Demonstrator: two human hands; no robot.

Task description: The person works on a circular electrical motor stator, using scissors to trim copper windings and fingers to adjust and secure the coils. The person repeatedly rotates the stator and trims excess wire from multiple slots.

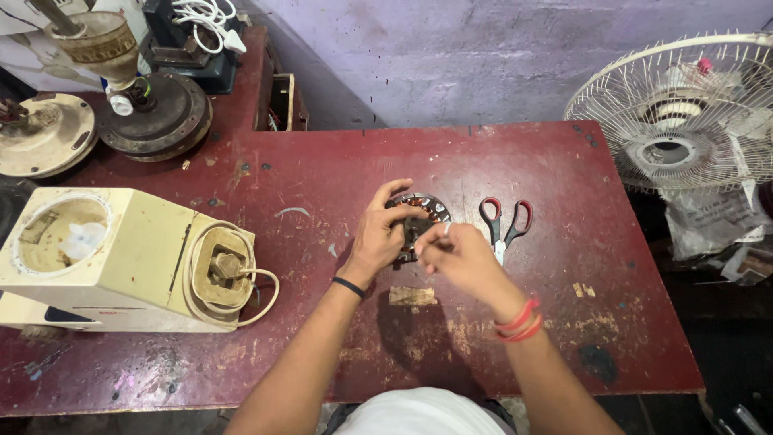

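A round motor stator [425, 209] with copper windings sits near the middle of the dark red table [338, 169]. My left hand [378, 235] grips its left side, thumb raised over the rim. My right hand [460, 258] hovers just right of it, fingers pinched together at the stator's front edge; whatever it pinches is too small to make out. A black band circles my left wrist and red threads my right wrist.
Red-handled scissors [504, 224] lie just right of the stator. A cream mixer base [121, 259] lies on its side at the left. Old fan motors [153, 113] stand at the back left. A white table fan [692, 109] stands off the table's right edge.
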